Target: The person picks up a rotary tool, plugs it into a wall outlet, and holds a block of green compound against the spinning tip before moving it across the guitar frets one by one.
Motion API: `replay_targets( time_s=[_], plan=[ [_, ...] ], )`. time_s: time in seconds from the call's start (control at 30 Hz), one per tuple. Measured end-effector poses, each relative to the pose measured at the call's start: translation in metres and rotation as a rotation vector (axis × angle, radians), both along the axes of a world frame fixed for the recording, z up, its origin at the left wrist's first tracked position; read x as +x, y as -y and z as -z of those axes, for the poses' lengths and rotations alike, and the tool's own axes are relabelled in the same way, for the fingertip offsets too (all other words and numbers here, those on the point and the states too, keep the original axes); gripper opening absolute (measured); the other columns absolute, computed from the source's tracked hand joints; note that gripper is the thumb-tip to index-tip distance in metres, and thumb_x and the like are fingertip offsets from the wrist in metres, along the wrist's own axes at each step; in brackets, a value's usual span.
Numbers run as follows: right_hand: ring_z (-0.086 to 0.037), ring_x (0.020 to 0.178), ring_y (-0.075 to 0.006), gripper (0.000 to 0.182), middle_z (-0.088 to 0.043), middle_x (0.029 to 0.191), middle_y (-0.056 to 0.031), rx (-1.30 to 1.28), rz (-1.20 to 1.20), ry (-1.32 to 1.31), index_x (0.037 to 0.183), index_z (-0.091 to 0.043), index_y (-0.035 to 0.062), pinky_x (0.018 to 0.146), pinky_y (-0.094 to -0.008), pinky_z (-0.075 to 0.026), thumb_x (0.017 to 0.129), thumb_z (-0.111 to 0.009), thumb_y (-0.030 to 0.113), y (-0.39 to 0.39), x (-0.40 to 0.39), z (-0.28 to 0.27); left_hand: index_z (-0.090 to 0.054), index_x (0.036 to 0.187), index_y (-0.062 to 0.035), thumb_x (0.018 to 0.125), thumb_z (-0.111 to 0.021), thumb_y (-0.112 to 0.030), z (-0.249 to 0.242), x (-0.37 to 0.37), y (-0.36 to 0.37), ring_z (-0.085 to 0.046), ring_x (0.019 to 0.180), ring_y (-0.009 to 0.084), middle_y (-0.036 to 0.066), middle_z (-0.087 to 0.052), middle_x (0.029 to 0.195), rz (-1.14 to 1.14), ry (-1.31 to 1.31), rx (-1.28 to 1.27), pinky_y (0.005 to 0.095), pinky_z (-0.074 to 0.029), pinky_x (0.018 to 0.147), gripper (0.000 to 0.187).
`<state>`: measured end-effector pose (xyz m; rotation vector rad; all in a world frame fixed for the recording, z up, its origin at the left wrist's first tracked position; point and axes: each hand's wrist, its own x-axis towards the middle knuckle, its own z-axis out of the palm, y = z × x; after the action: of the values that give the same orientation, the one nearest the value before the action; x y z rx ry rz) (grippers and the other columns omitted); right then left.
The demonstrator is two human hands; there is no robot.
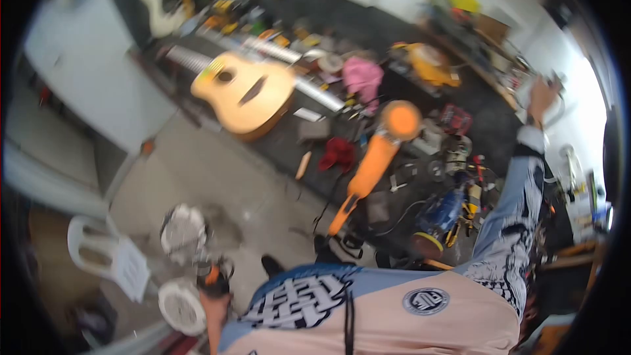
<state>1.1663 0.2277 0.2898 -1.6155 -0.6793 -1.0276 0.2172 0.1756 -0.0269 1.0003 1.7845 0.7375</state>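
My right hand (pixel 542 97) is stretched out far to the right, up against the wall beside a small pale fitting (pixel 557 84); blur smears its fingers. Low on the left, my left hand (pixel 215 306) is closed around a dark object with an orange part (pixel 213 276), too blurred to name. Close to that hand are two round white wheel-like things (pixel 184 233). On the dark workbench (pixel 276 151) lies an acoustic guitar (pixel 253 95), face up. An orange power tool (pixel 374 164) with a round head rests nearer to me.
Tools and loose parts crowd the bench, among them a pink cloth (pixel 362 79), a red cloth (pixel 336 154), a yellow tool (pixel 430 64) and a blue cylindrical machine (pixel 439 213). A white plastic chair (pixel 112 256) stands at the left, on the floor beside the bench.
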Motion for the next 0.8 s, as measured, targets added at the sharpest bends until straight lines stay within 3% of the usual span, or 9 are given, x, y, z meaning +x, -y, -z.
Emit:
replay_targets(
  time_s=[0.03, 0.07, 0.1, 0.13, 0.23, 0.3, 0.37, 0.67, 0.8],
  plan=[
    [-0.061, 0.112, -0.0264, 0.056, -0.061, 0.122, -0.0182, 0.018, 0.015, 0.076, 0.138, -0.053, 0.0021, 0.093, -0.0366, -0.049, 0.088, -0.071, 0.018, 0.005, -0.023, 0.017, -0.054, 0.117, -0.0005, 0.057, -0.078, 0.004, -0.02, 0.001, -0.009, -0.066, 0.087, 0.0234, 0.01, -0.067, 0.099, -0.009, -0.003, -0.059, 0.0374, -0.054, 0.08, 0.064],
    [-0.062, 0.111, -0.0261, 0.053, -0.061, 0.123, -0.0183, 0.1, -0.104, -0.118, 0.138, -0.052, -0.0012, 0.095, -0.0362, -0.048, 0.089, -0.067, 0.016, 0.0, -0.121, 0.032, -0.052, 0.12, -0.0004, 0.059, -0.078, 0.003, 0.017, -0.027, -0.012, -0.065, 0.098, 0.0244, 0.011, -0.065, 0.106, 0.096, -0.142, 0.138, 0.0357, -0.052, 0.087, 0.067],
    [-0.062, 0.11, -0.0247, 0.054, -0.062, 0.123, -0.0171, 0.015, -0.175, -0.211, 0.138, -0.052, -0.0011, 0.093, -0.035, -0.049, 0.09, -0.068, 0.016, -0.004, -0.193, 0.043, -0.051, 0.123, 0.0002, 0.059, -0.078, 0.002, 0.007, -0.032, -0.022, -0.064, 0.103, 0.0253, 0.012, -0.064, 0.11, 0.09, -0.013, 0.111, 0.0353, -0.05, 0.093, 0.069],
    [-0.063, 0.105, -0.0216, 0.049, -0.062, 0.122, -0.015, -0.167, -0.111, -0.182, 0.136, -0.052, -0.0012, 0.089, -0.0329, -0.05, 0.092, -0.067, 0.014, -0.004, -0.236, 0.069, -0.053, 0.122, -0.0017, 0.058, -0.078, 0.001, -0.003, -0.033, -0.029, -0.064, 0.103, 0.0244, 0.011, -0.065, 0.109, 0.115, -0.013, 0.212, 0.0358, -0.049, 0.093, 0.069],
    [-0.06, 0.091, -0.0134, 0.041, -0.061, 0.108, -0.0059, -0.481, -0.535, -0.19, 0.133, -0.054, 0.0041, 0.083, -0.0286, -0.05, 0.093, -0.064, 0.006, -0.017, -0.412, 0.141, -0.056, 0.114, -0.0054, 0.06, -0.076, 0.0, -0.018, -0.048, -0.056, -0.065, 0.1, 0.0329, 0.013, -0.066, 0.103, 0.206, -0.108, 0.271, 0.0398, -0.05, 0.09, 0.057],
    [-0.062, 0.094, -0.0151, 0.041, -0.062, 0.106, -0.0065, -0.585, -0.837, -0.544, 0.129, -0.059, 0.008, 0.084, -0.0312, -0.052, 0.089, -0.066, 0.003, -0.021, -0.516, 0.186, -0.058, 0.111, -0.005, 0.062, -0.075, 0.0, -0.023, -0.065, -0.076, -0.064, 0.098, 0.0385, 0.016, -0.066, 0.102, 0.284, -0.191, 0.315, 0.0423, -0.051, 0.088, 0.052],
    [-0.062, 0.099, -0.0187, 0.045, -0.061, 0.111, -0.0079, -0.767, -1.041, -0.507, 0.126, -0.061, 0.0065, 0.086, -0.0325, -0.051, 0.082, -0.069, -0.001, -0.021, -0.599, 0.196, -0.06, 0.107, -0.0053, 0.064, -0.073, -0.002, -0.053, -0.063, -0.095, -0.061, 0.099, 0.0417, 0.017, -0.065, 0.101, 0.356, -0.354, 0.362, 0.0475, -0.048, 0.087, 0.045],
    [-0.061, 0.108, -0.0322, 0.041, -0.06, 0.118, -0.0153, -0.91, -1.315, -0.477, 0.127, -0.063, 0.0057, 0.094, -0.0371, -0.049, 0.086, -0.07, 0.005, -0.053, -0.698, 0.201, -0.061, 0.109, -0.0068, 0.067, -0.071, -0.003, -0.055, -0.06, -0.178, -0.059, 0.101, 0.0389, 0.014, -0.064, 0.099, 0.511, -0.508, 0.539, 0.0488, -0.043, 0.086, 0.044],
    [-0.061, 0.105, -0.0285, 0.044, -0.059, 0.118, -0.014, -0.891, -1.308, -0.348, 0.127, -0.062, 0.004, 0.094, -0.0357, -0.049, 0.084, -0.072, 0.002, -0.113, -0.699, 0.206, -0.062, 0.11, -0.0078, 0.066, -0.071, -0.002, -0.058, -0.057, -0.231, -0.059, 0.101, 0.037, 0.013, -0.064, 0.099, 0.572, -0.59, 0.566, 0.046, -0.041, 0.088, 0.046]
  ],
)
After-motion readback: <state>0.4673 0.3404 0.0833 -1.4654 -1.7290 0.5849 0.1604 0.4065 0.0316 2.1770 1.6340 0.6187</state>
